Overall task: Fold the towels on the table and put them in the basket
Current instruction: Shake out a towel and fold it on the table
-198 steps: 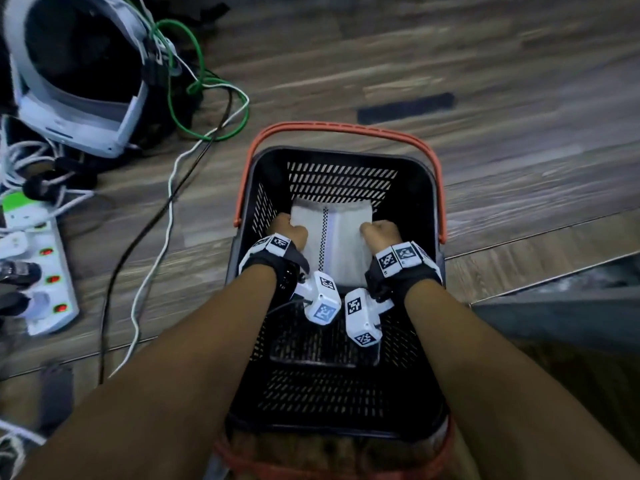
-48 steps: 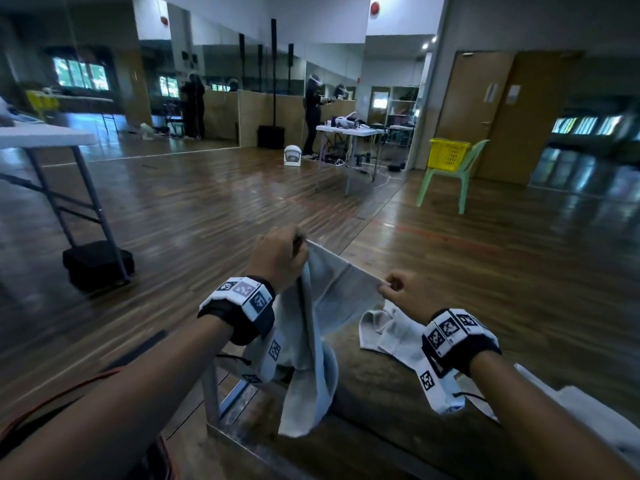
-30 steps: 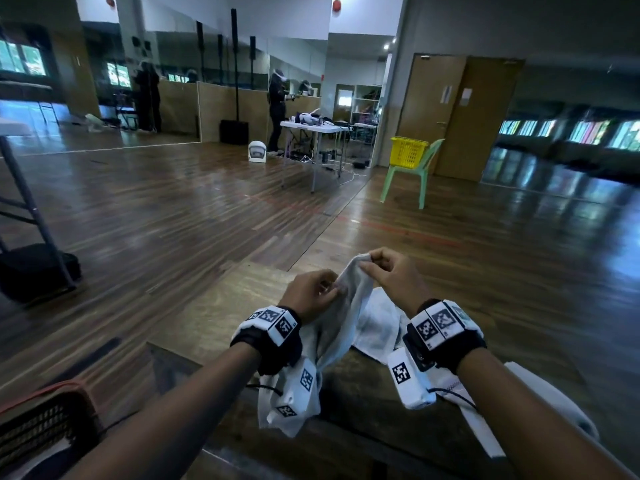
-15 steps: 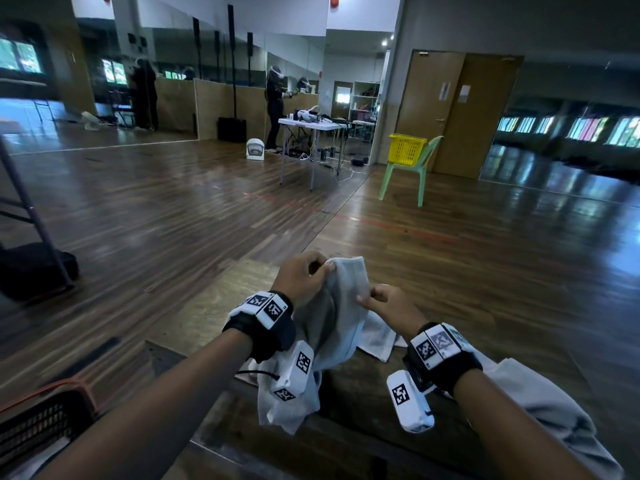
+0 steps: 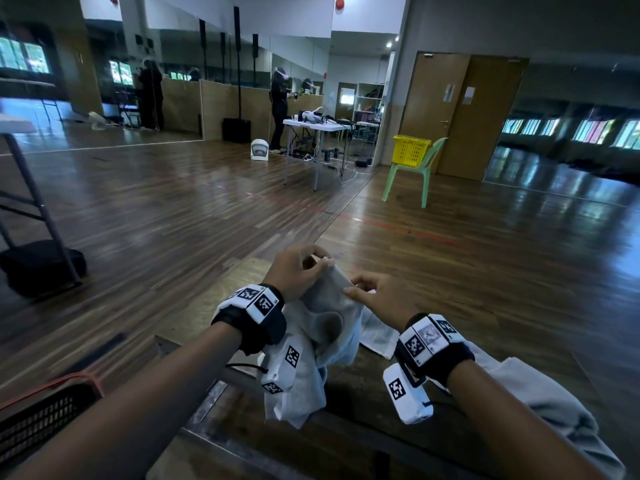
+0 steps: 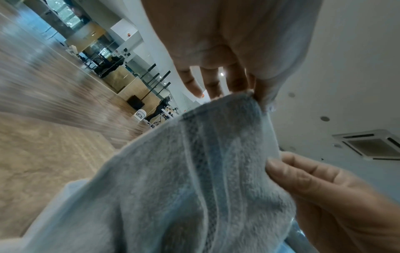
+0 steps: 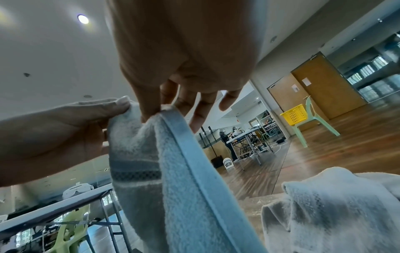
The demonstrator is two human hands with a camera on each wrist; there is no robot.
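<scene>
Right hand [image 5: 377,299] has slid along the hem of the pale grey terry towel [image 5: 322,327] to pinch a corner beside the left hand [image 5: 294,271], both clamped, lifted over the wooden table's [image 5: 214,292] near-left edge, ready to spread.

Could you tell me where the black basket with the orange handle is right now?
In the head view the basket sits at the lower left edge, on the floor left of the table, below the left forearm.
</scene>
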